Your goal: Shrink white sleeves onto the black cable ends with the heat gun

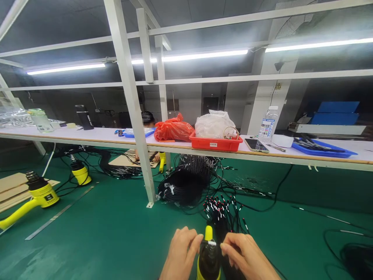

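Note:
At the bottom centre, my left hand (182, 251) and my right hand (247, 254) come together over the nozzle of a yellow and black heat gun (208, 256). Both pinch, fingers closed, a thin white-tipped piece (211, 243) held across the nozzle. Just beyond them lies a bundle of thin black wires with red and white ends (220, 210). A large coil of black cables (185, 184) sits further back on the green table mat (116, 233).
Two more yellow heat guns (39, 196) (80, 173) stand at the left beside wooden boards (11, 186). A white shelf (87, 136) carries a red tray (215, 144), orange bag (173, 130), water bottle (268, 122), phone (256, 145) and blue tray (320, 147). Another person's hands work on a board (136, 157) across the table.

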The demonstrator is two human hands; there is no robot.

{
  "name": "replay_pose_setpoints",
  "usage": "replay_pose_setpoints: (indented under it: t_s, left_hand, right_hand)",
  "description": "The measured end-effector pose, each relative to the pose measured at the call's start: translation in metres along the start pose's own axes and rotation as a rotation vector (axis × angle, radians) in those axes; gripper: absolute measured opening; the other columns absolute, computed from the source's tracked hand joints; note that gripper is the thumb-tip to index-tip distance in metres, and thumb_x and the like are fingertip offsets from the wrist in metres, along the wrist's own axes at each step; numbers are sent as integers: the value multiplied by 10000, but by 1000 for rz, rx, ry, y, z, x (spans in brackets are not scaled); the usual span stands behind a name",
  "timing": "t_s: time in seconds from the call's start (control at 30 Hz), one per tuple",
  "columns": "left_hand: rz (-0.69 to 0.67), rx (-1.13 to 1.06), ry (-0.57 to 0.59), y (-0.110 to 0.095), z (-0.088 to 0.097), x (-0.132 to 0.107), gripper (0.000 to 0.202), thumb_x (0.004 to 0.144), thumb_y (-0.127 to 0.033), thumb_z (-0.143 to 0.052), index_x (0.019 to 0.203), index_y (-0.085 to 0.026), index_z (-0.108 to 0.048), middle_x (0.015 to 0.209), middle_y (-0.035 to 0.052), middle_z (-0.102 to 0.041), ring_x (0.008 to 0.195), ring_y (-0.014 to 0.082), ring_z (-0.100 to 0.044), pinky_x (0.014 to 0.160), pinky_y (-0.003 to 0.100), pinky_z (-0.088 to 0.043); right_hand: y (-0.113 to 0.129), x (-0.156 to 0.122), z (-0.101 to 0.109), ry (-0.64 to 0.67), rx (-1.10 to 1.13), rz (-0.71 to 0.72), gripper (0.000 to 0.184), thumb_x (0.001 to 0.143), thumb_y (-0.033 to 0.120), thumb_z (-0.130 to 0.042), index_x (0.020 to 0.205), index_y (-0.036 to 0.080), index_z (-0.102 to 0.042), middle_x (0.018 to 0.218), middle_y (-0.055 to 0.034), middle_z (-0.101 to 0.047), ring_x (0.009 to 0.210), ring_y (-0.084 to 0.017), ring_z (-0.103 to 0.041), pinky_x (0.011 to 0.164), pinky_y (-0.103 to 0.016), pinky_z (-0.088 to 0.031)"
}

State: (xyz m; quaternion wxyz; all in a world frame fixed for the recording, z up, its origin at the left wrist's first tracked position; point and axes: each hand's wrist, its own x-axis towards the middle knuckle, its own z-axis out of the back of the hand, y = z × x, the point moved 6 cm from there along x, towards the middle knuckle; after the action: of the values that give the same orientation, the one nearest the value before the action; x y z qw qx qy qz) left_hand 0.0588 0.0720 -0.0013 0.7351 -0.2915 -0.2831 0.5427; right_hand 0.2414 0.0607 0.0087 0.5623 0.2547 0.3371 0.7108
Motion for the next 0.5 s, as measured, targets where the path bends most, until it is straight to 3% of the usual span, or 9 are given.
replay_pose_setpoints:
  t_s: [0.1, 0.2, 0.27, 0.33, 0.43, 0.5]
  left_hand:
    - [-35, -19, -8, -9, 4, 2, 227, 977, -372, -374, 871, -232, -519, 909, 21, -593, 948, 211, -556, 1027, 432, -381]
    - [3, 52, -54, 0, 7, 7, 258, 1002, -381, -327, 1142, -250, -499, 1076, 41, -603, 1094, 201, -529, 1093, 428, -327]
    - [96, 209, -7, 24, 1, 10, 328, 1014, -352, -291, 1290, -250, -435, 1231, 56, -574, 1225, 186, -476, 1151, 424, -254]
    - [199, 365, 129, 60, -12, 7, 364, 983, -213, -333, 1327, -247, -446, 1382, 55, -509, 1358, 190, -379, 1173, 425, -219]
    - [316, 428, 306, 115, -33, -9, 563, 729, 33, -511, 1245, -180, -577, 1453, 103, -480, 1400, 288, -347, 1155, 480, -253]
    - [376, 447, 432, 144, -47, -25, 446, 756, 29, -508, 1145, -134, -656, 1312, 154, -609, 1299, 303, -494, 1109, 496, -332]
  right_hand:
    - [-2, 8, 5, -95, 41, 8, 293, 905, 383, -484, 694, 205, -583, 658, 7, -627, 627, -163, -572, 569, -230, -403]
    - [-29, 20, 8, -249, 0, -78, 397, 924, 492, -359, 879, 201, -626, 822, -42, -689, 753, -200, -644, 695, -265, -499]
    - [-59, 25, 6, -330, -52, -153, 542, 891, 530, -308, 1132, 134, -588, 1092, -141, -678, 1014, -273, -638, 922, -364, -488]
    - [-92, 25, 0, -352, -94, -218, 702, 818, 551, -343, 1253, 27, -513, 1264, -249, -586, 1226, -366, -521, 1076, -491, -369]
    - [-136, 17, -11, -340, -136, -284, 762, 768, 541, -350, 1264, -17, -506, 1306, -284, -555, 1284, -400, -469, 1102, -537, -334]
    - [-157, 7, -16, -322, -150, -312, 741, 764, 527, -350, 1267, 11, -520, 1311, -257, -569, 1284, -389, -478, 1095, -535, -353]
